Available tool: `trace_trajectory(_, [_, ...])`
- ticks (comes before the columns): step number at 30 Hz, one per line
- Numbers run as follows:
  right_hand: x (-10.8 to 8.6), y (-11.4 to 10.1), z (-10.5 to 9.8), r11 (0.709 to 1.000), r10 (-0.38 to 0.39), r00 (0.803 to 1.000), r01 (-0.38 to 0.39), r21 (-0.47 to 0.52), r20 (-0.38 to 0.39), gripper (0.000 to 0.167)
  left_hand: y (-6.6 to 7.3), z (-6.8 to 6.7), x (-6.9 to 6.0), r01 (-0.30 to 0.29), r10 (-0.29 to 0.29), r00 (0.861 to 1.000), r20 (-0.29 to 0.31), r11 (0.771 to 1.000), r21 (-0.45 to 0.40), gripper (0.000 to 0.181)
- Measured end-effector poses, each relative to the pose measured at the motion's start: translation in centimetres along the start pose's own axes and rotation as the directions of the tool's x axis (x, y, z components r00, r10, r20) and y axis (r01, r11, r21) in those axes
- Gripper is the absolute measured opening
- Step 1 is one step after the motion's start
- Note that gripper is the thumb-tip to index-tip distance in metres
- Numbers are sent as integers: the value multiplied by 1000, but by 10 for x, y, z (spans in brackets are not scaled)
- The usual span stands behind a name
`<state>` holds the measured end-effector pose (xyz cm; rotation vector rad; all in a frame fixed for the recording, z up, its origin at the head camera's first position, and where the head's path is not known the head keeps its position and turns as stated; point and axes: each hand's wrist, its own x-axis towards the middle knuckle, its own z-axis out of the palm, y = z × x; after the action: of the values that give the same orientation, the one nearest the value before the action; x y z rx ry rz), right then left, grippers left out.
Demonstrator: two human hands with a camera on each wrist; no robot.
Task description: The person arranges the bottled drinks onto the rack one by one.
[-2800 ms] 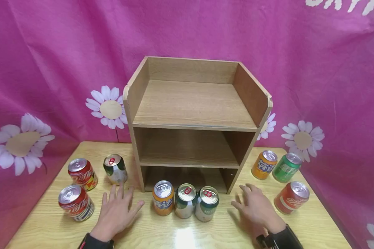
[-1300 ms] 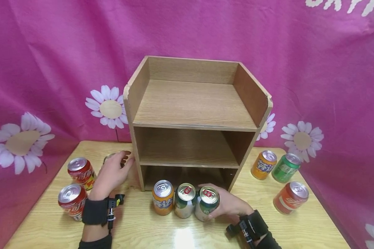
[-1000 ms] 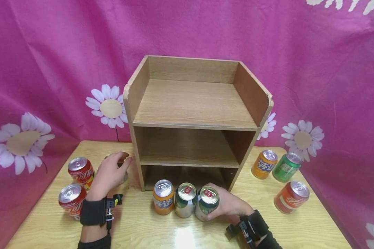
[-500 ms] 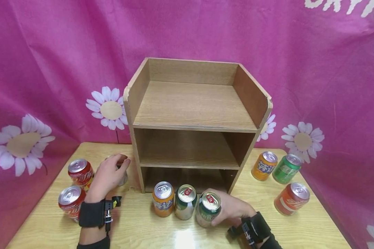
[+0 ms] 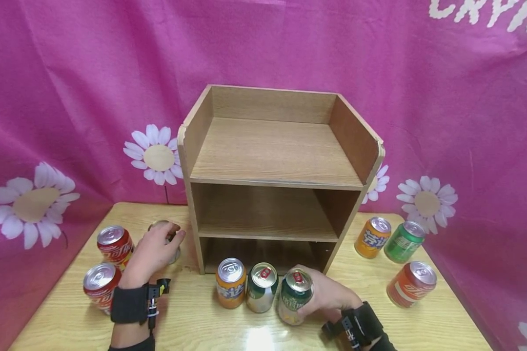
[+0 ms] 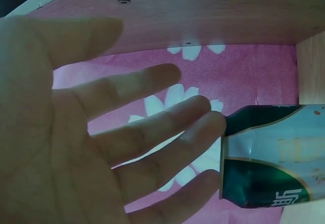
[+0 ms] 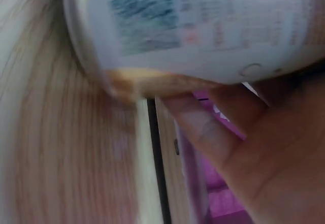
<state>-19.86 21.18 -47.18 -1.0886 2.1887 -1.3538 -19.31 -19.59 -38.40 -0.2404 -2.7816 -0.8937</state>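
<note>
Close behind held can [image 5: 295, 296]: wooden shelf [image 5: 268, 152]

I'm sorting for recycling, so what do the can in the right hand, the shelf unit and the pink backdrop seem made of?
The held can: metal, probably aluminium, glossy, judging by its shiny lid.
The shelf unit: wood or veneered board, low sheen, with visible grain; unclear which.
The backdrop: apparently fabric, matt, hanging in soft folds.
</note>
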Motion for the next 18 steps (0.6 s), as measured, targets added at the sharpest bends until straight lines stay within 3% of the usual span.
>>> trace_trajectory(7, [-1, -19, -6, 995, 38, 983, -54, -88, -179, 68, 4, -2, 0, -3, 3, 1000, 13, 1000, 25, 36])
trace_trajectory(13, [-3, -40, -8, 976, -18, 941, -56, -208, -338, 70, 5, -2, 0, -8, 8, 1000, 16, 1000, 25, 34])
trace_trajectory(18, [-2, -59, -8, 961, -45, 906, -75, -264, -420, 71, 4, -1, -1, -26, 26, 1000, 12, 999, 25, 31])
